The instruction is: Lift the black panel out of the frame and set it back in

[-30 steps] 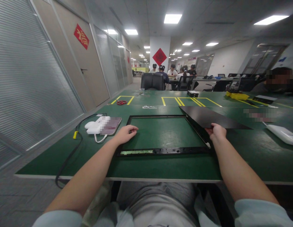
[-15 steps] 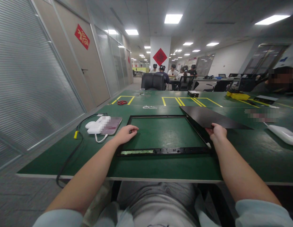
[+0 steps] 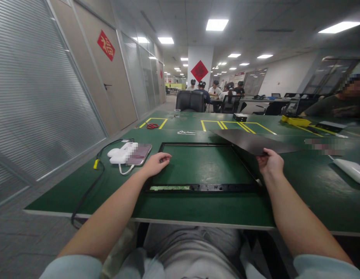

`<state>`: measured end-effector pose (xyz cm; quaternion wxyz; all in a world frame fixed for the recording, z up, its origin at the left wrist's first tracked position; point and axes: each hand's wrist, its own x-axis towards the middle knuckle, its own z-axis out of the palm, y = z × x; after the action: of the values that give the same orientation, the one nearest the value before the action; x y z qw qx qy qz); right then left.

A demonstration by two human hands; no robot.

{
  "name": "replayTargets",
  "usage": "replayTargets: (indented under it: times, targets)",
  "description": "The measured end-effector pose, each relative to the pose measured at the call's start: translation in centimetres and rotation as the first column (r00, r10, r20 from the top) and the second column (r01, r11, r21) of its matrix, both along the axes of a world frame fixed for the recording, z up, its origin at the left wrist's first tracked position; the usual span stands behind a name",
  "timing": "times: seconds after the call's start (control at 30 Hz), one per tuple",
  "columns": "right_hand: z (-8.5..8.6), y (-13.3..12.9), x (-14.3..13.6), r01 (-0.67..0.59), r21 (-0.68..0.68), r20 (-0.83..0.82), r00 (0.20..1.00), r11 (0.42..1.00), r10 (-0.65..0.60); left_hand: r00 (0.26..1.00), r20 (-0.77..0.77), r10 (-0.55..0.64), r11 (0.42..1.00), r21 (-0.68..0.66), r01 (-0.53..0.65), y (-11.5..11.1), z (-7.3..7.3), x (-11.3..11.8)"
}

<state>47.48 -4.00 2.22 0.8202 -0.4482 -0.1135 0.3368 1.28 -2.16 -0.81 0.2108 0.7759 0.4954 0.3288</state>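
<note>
My right hand pinches the near edge of a thin, dark flat panel, with the thumb on top and fingers below. That panel hangs tilted above the right side of a black rectangular frame, which looks like a screen bezel lying flat on the green table. Inside the frame the tabletop shows through. Along its near bar, a green circuit strip sits at the left. My left hand is closed over the frame's left side, its fingers curled inward and hiding that stretch.
Left of the frame lie a phone, a white device and a black cable. Farther back are red scissors, small white pieces, a clear cup and a yellow holder. A person sits at the right.
My right hand has turned slightly, and the dark panel has shifted left over the frame with its right end raised a little. My left hand stays on the frame. The view has swung slightly.
</note>
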Motion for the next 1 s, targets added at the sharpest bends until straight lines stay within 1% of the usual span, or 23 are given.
replayTargets:
  times: [0.13, 0.23, 0.33, 0.43, 0.5, 0.6, 0.7, 0.77, 0.83, 0.9, 0.93, 1.0]
  targets:
    - [0.2, -0.1, 0.0, -0.122, 0.111, -0.011, 0.992, 0.986, 0.124, 0.991, 0.131, 0.038, 0.999, -0.009, -0.037, 0.3, -0.1, -0.2]
    - [0.0, -0.2, 0.1, -0.152, 0.15, -0.008, 0.988, 0.977, 0.154, 0.979, 0.184, 0.092, 0.994, 0.037, -0.101, 0.6, -0.2, -0.5]
    - [-0.3, -0.4, 0.2, -0.2, 0.113, 0.037, 0.98, 0.973, 0.197, 0.965, 0.211, 0.158, 0.976, 0.117, -0.185, 0.8, -0.1, -0.6]
    - [-0.4, -0.7, 0.0, -0.287, 0.061, 0.128, 0.952, 0.956, 0.278, 0.944, 0.279, 0.177, 0.962, 0.151, -0.225, 0.9, -0.1, -0.7]
    - [-0.4, -0.9, -0.2, -0.318, 0.068, 0.201, 0.933, 0.946, 0.299, 0.914, 0.362, 0.182, 0.963, 0.122, -0.24, 1.0, -0.1, -0.6]
    - [-0.4, -1.2, -0.3, -0.351, 0.043, 0.296, 0.899, 0.935, 0.324, 0.827, 0.53, 0.19, 0.972, 0.016, -0.234, 1.4, -0.3, -0.4]
    - [-0.5, -1.4, -0.3, -0.388, -0.011, 0.36, 0.858, 0.922, 0.365, 0.718, 0.671, 0.188, 0.98, -0.084, -0.179, 1.6, -0.4, -0.4]
    - [-0.8, -1.4, -0.3, -0.417, -0.019, 0.405, 0.828, 0.909, 0.388, 0.67, 0.722, 0.172, 0.985, -0.129, -0.113, 1.6, -0.4, -0.3]
    - [-1.1, -1.3, -0.2, -0.452, -0.027, 0.452, 0.79, 0.892, 0.414, 0.653, 0.742, 0.15, 0.986, -0.159, -0.046, 1.5, -0.3, -0.3]
    - [-1.4, -1.3, -0.2, -0.48, -0.041, 0.49, 0.754, 0.876, 0.437, 0.664, 0.735, 0.139, 0.986, -0.164, -0.025, 1.4, -0.3, -0.3]
    - [-1.5, -1.3, -0.1, -0.494, -0.047, 0.506, 0.738, 0.868, 0.447, 0.675, 0.724, 0.144, 0.987, -0.152, -0.047, 1.4, -0.2, -0.3]
    - [-1.6, -1.3, 0.0, -0.516, -0.054, 0.532, 0.71, 0.855, 0.462, 0.696, 0.695, 0.184, 0.983, -0.114, -0.145, 1.5, -0.2, -0.3]
